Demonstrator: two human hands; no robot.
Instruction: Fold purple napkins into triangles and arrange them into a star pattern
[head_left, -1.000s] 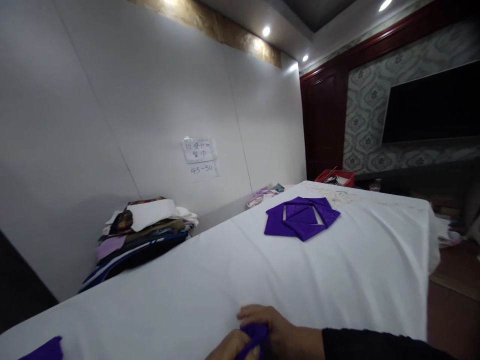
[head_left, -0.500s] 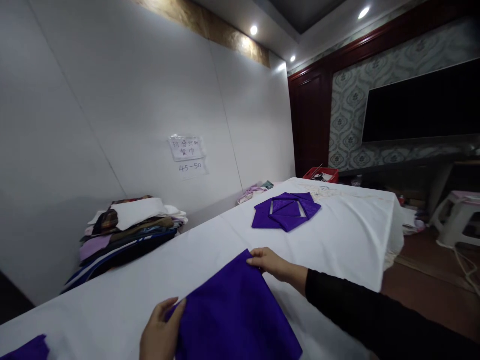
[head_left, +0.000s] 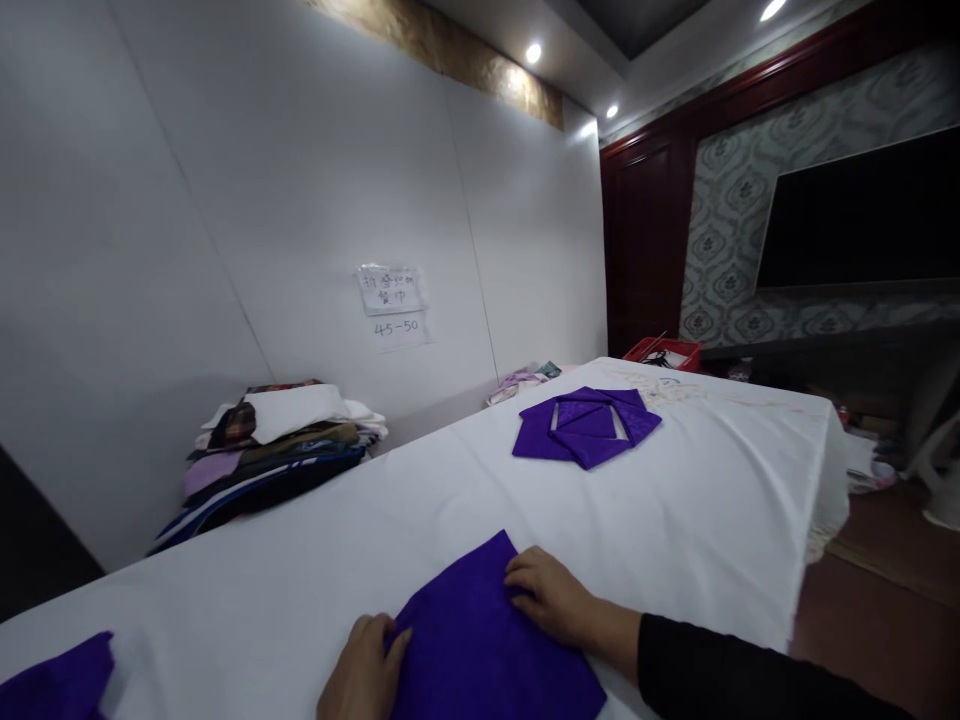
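A folded purple napkin (head_left: 487, 640) lies on the white-covered table (head_left: 285, 620) in front of me, its far corner pointing away. At its left edge, my left hand (head_left: 365, 668) is closed, with thumb and fingers pinching the cloth. My right hand (head_left: 551, 598) has curled fingers gripping the right edge, a little below the far corner. The napkin's near end runs out of the picture. Farther up the table are several purple napkins (head_left: 551, 445) folded and arranged in a ring around a small gap.
Another purple cloth (head_left: 60, 680) is at the near left. A stack of folded clothes (head_left: 277, 460) stands beyond the table's left edge, by the wall with a paper sign (head_left: 391, 290). Behind the far end sits a red basket (head_left: 686, 355); a pale stool (head_left: 941, 470) is at right.
The napkin's far corner has come down toward me, and my right hand has slid from that corner onto the right edge. My left hand still holds the left side. The view has shifted slightly left.
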